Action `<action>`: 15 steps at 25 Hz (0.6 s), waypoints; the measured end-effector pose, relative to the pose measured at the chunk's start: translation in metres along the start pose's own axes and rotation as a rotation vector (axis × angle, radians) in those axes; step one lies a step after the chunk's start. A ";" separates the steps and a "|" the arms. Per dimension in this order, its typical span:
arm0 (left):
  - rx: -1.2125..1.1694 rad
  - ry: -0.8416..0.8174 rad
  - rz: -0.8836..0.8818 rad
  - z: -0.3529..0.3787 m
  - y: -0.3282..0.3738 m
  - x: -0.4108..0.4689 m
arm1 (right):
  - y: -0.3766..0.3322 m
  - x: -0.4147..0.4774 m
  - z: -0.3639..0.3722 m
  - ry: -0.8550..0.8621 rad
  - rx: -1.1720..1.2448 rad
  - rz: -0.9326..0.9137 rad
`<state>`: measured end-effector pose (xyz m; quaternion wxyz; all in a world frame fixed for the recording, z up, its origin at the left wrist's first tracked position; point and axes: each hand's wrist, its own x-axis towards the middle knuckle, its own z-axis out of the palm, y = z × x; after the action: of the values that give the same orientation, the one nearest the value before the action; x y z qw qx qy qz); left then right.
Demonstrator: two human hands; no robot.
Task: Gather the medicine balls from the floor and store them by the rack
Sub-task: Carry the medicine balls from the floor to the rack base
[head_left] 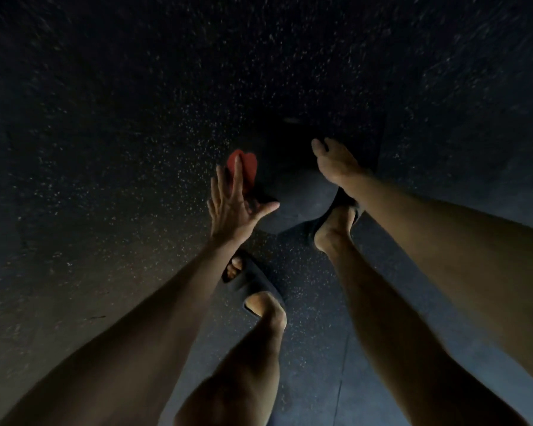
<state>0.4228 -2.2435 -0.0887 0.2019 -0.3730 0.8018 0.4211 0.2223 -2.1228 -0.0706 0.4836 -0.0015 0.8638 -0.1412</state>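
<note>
A large dark medicine ball [293,192] with a red patch [243,167] on its left side sits low in front of me over the speckled floor. My left hand [237,201] is spread, fingers straight, against the ball's left side over the red patch. On the ball's right side my right hand [336,162] lies with its fingers wrapping round the far edge, their tips lost in the dark. The scene is very dim, and the far side of the ball is hidden.
Black speckled rubber floor [120,149] fills the view. My two feet in dark slide sandals stand just behind the ball, the left [253,281] and the right [336,222]. A floor seam [340,379] runs at lower right.
</note>
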 end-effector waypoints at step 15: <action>0.042 0.143 0.109 -0.015 0.173 0.149 | -0.004 0.083 -0.114 0.226 0.259 -0.076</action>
<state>0.1947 -2.2561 -0.0844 0.1289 -0.3537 0.8419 0.3866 0.0828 -2.1105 -0.0829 0.3740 0.0442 0.8865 -0.2688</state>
